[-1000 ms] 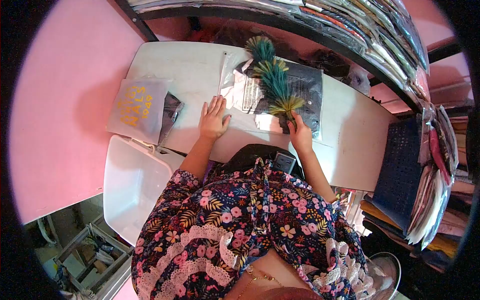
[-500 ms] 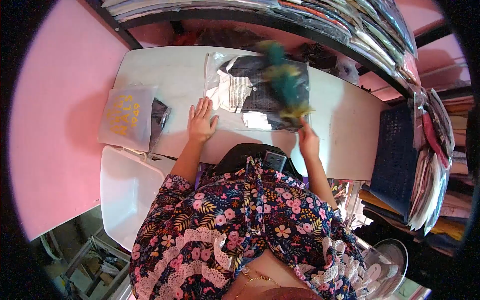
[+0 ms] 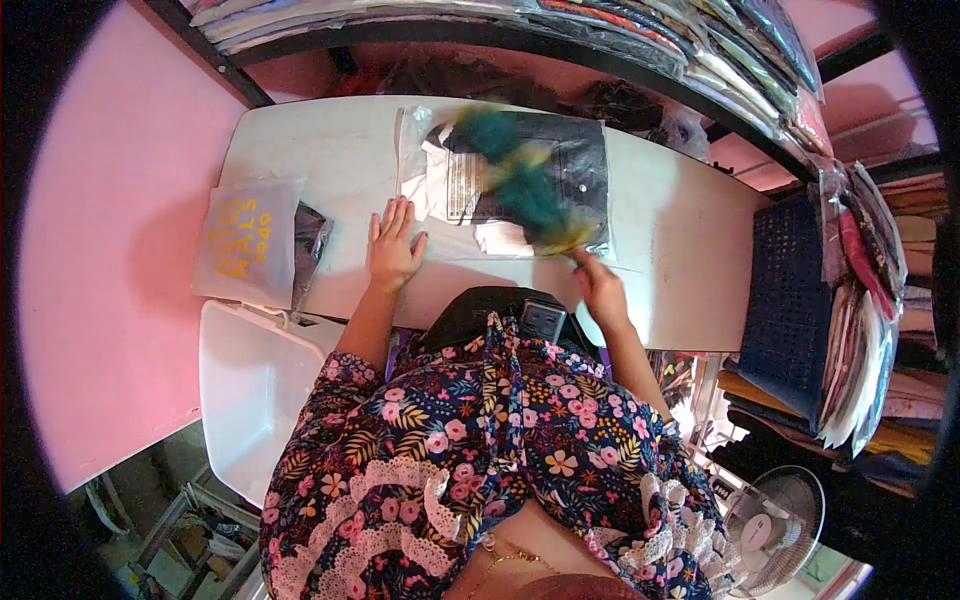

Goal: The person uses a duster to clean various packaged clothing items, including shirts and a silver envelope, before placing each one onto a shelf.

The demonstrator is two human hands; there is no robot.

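Observation:
My right hand point(image 3: 598, 290) grips the handle of a teal and yellow feather duster point(image 3: 520, 180), which is blurred with motion over a clear plastic bag holding a dark garment point(image 3: 575, 175) on the white table point(image 3: 330, 150). My left hand point(image 3: 392, 245) lies flat with fingers spread on the table, at the bag's near left corner.
A frosted bag with yellow lettering point(image 3: 245, 240) hangs over the table's left edge above a white plastic bin point(image 3: 250, 380). A shelf of bagged clothes point(image 3: 650, 40) runs behind the table. A dark blue crate point(image 3: 790, 290) and more stacked packs stand at the right, a fan point(image 3: 780, 525) below.
The duster has swung from the bag's right side toward its middle and left. My left hand stays pressed on the table. The view has shifted a little.

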